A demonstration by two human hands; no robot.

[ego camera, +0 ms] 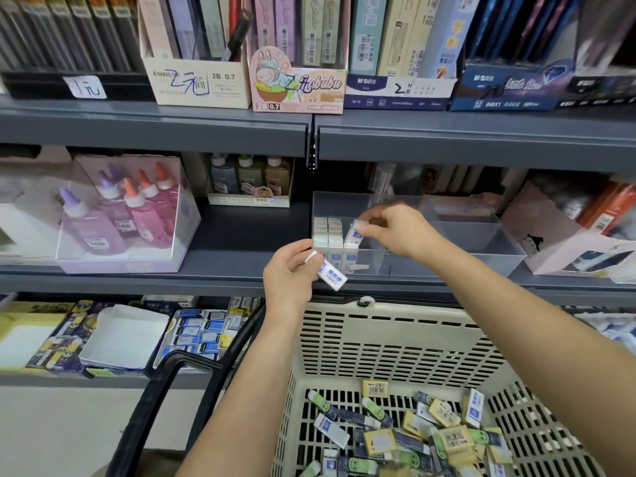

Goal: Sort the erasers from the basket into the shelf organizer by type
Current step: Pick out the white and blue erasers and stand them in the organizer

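A: Head view. Hands?

B: Left hand (292, 270) pinches a blue-and-white eraser (332, 275) between thumb and fingers, its long side tilted down to the right. Right hand (395, 232) is up and to the right of it, with thumb and fingers gripping the top end of a second eraser (356, 232).

A: Where's that second one relative to the organizer?

B: It's inside the left compartment of the clear organizer (481, 242), standing roughly upright and touching the stacked erasers (328, 235) just left of the right hand's fingertips. Cannot tell if it's seated on the bottom.

A: And the left hand's eraser?

B: It's outside the organizer, just in front of the front-left corner and held in the air.

A: Basket?

B: The beige basket (389, 339) sits below both hands, with the forearms crossing over it. Loose erasers (413, 435) are piled on its floor under the right forearm: yellow, green-and-white and blue-and-white ones, all mixed. The black handle (161, 390) hangs down to the left of the left forearm.

A: Anything else nearby?

B: A box of glue bottles (120, 215) stands well to the left of the left hand, on the same shelf (241, 235).
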